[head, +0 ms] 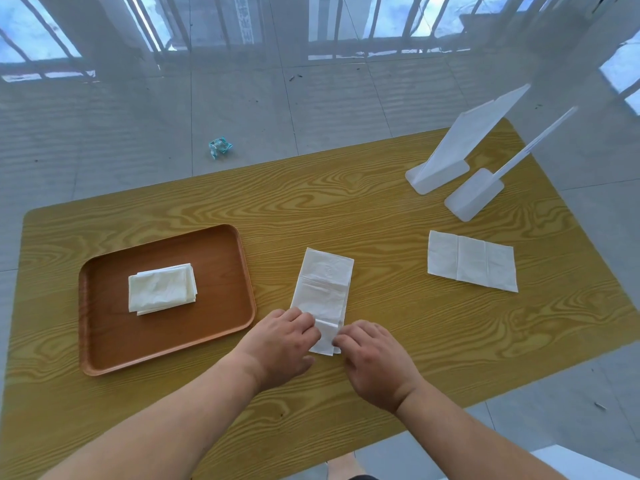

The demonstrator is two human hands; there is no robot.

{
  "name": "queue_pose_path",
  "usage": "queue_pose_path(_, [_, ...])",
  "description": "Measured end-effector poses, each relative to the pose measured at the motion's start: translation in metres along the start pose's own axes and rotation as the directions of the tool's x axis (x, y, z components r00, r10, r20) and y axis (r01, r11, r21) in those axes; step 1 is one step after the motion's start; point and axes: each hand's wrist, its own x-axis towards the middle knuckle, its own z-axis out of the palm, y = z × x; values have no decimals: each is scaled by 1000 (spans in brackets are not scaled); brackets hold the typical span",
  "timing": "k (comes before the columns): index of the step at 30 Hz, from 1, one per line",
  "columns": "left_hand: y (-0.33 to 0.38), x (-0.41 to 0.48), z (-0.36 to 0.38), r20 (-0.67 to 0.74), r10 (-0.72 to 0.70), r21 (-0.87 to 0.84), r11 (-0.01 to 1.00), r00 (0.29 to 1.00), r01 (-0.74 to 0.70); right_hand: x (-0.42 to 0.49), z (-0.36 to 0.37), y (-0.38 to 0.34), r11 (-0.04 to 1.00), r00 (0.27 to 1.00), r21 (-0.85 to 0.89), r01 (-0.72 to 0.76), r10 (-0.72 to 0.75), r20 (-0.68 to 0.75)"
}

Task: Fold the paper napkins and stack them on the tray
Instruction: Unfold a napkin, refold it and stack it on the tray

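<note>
A long white paper napkin (323, 289) lies on the wooden table, folded to a narrow strip that runs away from me. My left hand (282, 344) and my right hand (375, 358) pinch its near end at the two corners, which are slightly lifted. A brown tray (104, 341) sits to the left with a stack of folded napkins (162, 288) in its middle. Another napkin (471, 260) lies flat and unfolded at the right, apart from both hands.
Two white plastic stands (446, 171) (474, 194) rise at the table's back right. A crumpled wrapper (219, 147) lies on the tiled floor beyond the far edge. The table's near edge is close below my forearms.
</note>
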Motion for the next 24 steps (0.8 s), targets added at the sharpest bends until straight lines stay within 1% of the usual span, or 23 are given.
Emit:
queue_pose_path(3, [5,6,3,-12,25,18,1000,1000,-24,-10,3,1,1000,1000,0,-13,13,26])
queue_pose_path(7, [9,11,8,-57,24,-5,1000,998,-24,-12,4,0,1000,999,6,-30,29,27])
queue_pose_path(11, [11,13,8,-47,13,-31,999,999,-15,-13,3,0,1000,999,4,-27,27,32])
queue_pose_path(18, [11,14,2,-70,-135,-177,977,988,121,-13,1,1,1000,999,-3,-4,4,34])
queue_pose_path(24, [11,12,-5,-117,-232,-320,929,966,184,-13,1,2,1000,1000,-20,7,-6,24])
